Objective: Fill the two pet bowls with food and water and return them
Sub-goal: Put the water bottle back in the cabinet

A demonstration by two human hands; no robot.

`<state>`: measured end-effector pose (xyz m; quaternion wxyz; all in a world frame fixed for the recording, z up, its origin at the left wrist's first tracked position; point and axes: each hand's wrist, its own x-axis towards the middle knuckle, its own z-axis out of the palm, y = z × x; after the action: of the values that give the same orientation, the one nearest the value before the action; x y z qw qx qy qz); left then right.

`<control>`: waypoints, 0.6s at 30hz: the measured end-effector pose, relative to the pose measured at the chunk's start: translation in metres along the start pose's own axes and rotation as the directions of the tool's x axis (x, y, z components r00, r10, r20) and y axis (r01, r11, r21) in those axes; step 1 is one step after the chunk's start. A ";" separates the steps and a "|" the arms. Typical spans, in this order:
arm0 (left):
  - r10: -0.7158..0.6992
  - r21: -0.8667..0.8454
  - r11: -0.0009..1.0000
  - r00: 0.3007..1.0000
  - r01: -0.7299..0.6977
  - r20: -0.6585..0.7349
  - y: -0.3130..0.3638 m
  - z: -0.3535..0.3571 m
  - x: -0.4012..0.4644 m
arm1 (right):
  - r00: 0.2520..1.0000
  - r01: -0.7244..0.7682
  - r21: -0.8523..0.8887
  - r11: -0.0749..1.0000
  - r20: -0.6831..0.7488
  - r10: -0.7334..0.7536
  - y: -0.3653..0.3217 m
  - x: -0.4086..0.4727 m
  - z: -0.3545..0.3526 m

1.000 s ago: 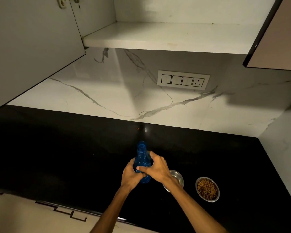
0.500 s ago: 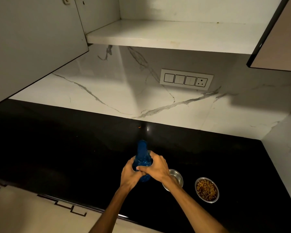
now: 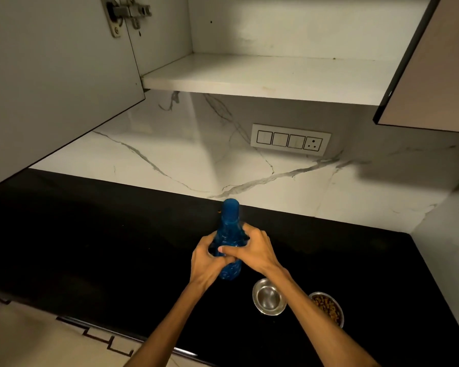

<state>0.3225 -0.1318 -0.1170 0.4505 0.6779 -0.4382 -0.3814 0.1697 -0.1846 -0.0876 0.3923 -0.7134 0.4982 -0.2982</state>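
Note:
A blue plastic bottle (image 3: 229, 226) with its blue cap on stands upright over the black counter (image 3: 90, 247). My left hand (image 3: 206, 260) wraps its body from the left, and my right hand (image 3: 252, 249) grips it from the right, fingers overlapping. Just right of the bottle sits a small steel bowl (image 3: 268, 298) that looks empty of food; I cannot tell whether it holds water. Further right, partly behind my right forearm, a second steel bowl (image 3: 329, 309) holds brown kibble.
An open wall cabinet hangs above, its bare white shelf (image 3: 263, 78) flanked by an open left door (image 3: 51, 75) and right door (image 3: 429, 75). A switch panel (image 3: 290, 139) is set in the marble backsplash. The counter's front edge runs along the lower left.
The bottle has risen a little in both hands and the view has tilted upward, showing more of the cabinet. My right forearm has shifted, uncovering the empty-looking bowl.

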 end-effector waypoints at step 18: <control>0.355 -0.231 0.899 0.928 -0.371 -0.112 0.183 -0.032 -0.012 | 0.928 0.342 0.162 0.926 -0.215 -0.306 -0.149 0.022 -0.104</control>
<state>0.3023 -0.1504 0.0672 0.6094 0.5350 -0.4902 -0.3195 0.1631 -0.2039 0.0941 0.3576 -0.7131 0.3755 -0.4719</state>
